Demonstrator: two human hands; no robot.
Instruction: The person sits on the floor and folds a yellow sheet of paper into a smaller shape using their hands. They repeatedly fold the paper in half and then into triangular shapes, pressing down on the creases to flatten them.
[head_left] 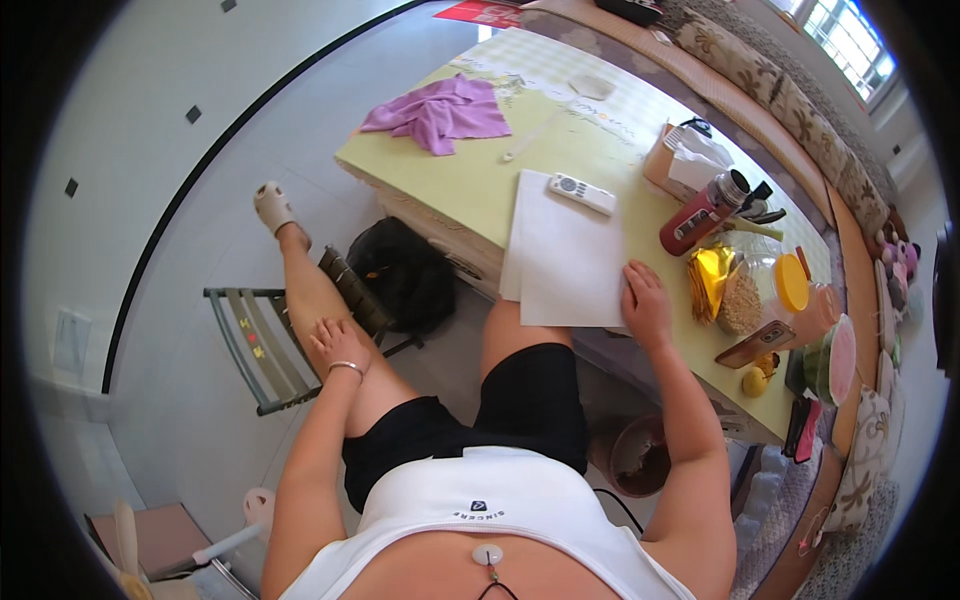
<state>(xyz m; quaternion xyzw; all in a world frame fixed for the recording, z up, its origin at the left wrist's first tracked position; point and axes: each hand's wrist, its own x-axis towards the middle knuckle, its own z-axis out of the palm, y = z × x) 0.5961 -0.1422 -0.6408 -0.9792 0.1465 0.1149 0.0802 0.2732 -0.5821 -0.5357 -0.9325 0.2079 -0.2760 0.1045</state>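
My left hand [338,345] rests on my left knee, its fingers spread, with a bracelet at the wrist. On the table, my right hand [646,300] lies with its fingers loosely stretched along the right edge of the white paper sheets [570,265]. Neither hand holds anything. A white remote control [582,193] lies across the far end of the sheets. The near edge of the paper juts past the table's edge, over my leg. Right of the paper stands a red thermos flask [704,213], with a shiny gold packet [708,282] on its near side.
The table [440,180] also bears a purple cloth [445,110], a tissue box [682,160], a yellow-lidded jar [745,290], a phone [757,345] and a cut watermelon [830,362]. Beneath are a black bag [400,275] and a bin [640,457]. A folding stool [262,340] stands left.
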